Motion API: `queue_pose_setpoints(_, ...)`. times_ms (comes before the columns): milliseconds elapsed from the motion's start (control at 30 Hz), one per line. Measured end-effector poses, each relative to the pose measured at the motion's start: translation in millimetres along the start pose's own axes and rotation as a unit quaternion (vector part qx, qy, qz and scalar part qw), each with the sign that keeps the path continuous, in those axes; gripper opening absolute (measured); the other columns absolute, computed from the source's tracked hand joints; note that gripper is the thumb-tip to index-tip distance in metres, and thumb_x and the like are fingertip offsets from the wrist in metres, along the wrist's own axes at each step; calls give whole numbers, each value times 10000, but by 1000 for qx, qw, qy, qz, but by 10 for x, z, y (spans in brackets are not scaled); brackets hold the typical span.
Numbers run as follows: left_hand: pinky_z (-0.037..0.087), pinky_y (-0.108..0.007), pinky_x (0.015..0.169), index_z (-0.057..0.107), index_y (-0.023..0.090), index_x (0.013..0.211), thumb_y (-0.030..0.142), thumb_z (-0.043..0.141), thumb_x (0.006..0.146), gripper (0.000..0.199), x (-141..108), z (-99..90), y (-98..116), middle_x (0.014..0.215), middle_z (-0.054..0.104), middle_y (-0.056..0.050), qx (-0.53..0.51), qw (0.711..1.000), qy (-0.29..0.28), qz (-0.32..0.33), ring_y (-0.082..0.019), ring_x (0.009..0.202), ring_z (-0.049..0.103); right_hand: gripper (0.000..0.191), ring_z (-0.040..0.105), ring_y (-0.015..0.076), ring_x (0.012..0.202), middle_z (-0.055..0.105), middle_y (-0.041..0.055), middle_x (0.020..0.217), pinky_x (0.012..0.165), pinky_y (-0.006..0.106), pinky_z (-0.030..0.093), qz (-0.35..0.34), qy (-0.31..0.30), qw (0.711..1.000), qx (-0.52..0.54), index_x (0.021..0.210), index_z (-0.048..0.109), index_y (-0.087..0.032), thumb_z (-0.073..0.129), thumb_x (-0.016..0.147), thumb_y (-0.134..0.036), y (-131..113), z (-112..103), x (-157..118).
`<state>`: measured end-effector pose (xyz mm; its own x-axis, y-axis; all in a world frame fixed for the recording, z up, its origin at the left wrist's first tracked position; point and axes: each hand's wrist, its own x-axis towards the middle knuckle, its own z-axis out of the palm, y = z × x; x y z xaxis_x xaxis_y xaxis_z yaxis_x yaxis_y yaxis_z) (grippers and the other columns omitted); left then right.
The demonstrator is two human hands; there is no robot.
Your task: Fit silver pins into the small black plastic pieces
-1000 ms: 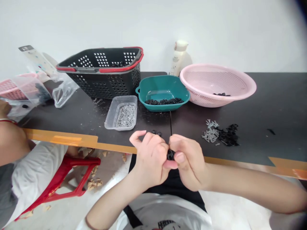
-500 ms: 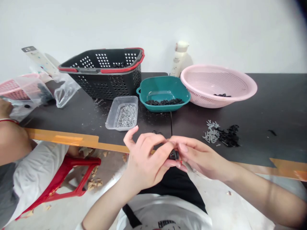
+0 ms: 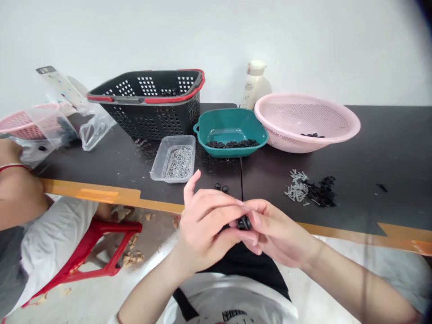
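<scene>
My left hand (image 3: pixel 211 225) and my right hand (image 3: pixel 278 229) meet in front of the table edge, both closed around a small black plastic part (image 3: pixel 243 222). Fingers of both hands cover much of that part. The left little finger sticks up, away from the rest. Just beyond the left fingers, two small round black pieces (image 3: pixel 221 187) lie on the table. To the right of my hands are a heap of silvery pins (image 3: pixel 297 189) and a pile of black ring-like parts (image 3: pixel 324 192).
A clear tub (image 3: pixel 157 164) of metal pins, a teal basin (image 3: pixel 232 118) with black parts, a pink colander (image 3: pixel 344 128) and a black basket (image 3: pixel 148 119) stand along the table. A white bottle (image 3: pixel 254 85) is behind. At left, a co-worker's arm (image 3: pixel 20 193) rests near plastic bags.
Both hands have drawn slightly lower and nearer together around the black part. The two round black pieces on the table are now in fuller view. The camera view has shifted slightly.
</scene>
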<state>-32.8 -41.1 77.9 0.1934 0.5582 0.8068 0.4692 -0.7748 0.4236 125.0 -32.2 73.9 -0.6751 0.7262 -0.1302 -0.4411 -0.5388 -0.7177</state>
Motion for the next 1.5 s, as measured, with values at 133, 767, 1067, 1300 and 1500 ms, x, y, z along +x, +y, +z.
queue_pose_setpoints(133, 309, -541, 1131, 682, 196, 918, 308, 591, 906, 144, 16, -71, 66, 845, 751, -13, 2, 1000, -20, 8, -155, 787, 675, 325, 479, 42, 396, 546, -37, 500, 417, 139, 443, -21, -37, 997, -57, 727, 713, -120, 810, 714, -429, -19, -56, 17)
queue_pose_setpoints(767, 296, -468, 1135, 703, 204, 956, 321, 657, 861, 158, -257, -5, -8, 838, 757, 1, 59, 996, -62, -22, -149, 785, 660, 364, 453, 67, 484, 517, -38, 569, 483, 186, 426, -57, 47, 981, -182, 746, 621, -130, 691, 824, -478, 304, -291, -35)
queue_pose_setpoints(1067, 420, -391, 976, 686, 208, 950, 257, 631, 879, 102, -365, 179, -248, 828, 732, 9, 94, 986, -134, -37, -137, 722, 646, 329, 581, 119, 643, 677, 36, 781, 599, 231, 505, 20, 109, 949, -294, 898, 723, -139, 754, 758, -436, 94, -439, 8)
queue_pose_setpoints(1300, 456, -416, 894, 609, 153, 1200, 362, 585, 899, 368, 246, 130, -572, 1086, 701, -88, 229, 942, -244, 39, -227, 954, 638, 223, 640, 203, 815, 678, 74, 940, 767, 337, 525, -113, 153, 771, -608, 1055, 730, -180, 602, 882, -238, -274, -681, 235)
queue_pose_setpoints(1500, 467, -342, 903, 631, 166, 1190, 235, 492, 942, 293, 1083, 237, -1198, 1165, 655, -101, 302, 869, -379, -98, -241, 1056, 619, 283, 649, 258, 916, 677, 120, 969, 856, 362, 505, -100, 109, 597, -789, 1062, 723, -129, 610, 818, -39, -303, -746, 507)
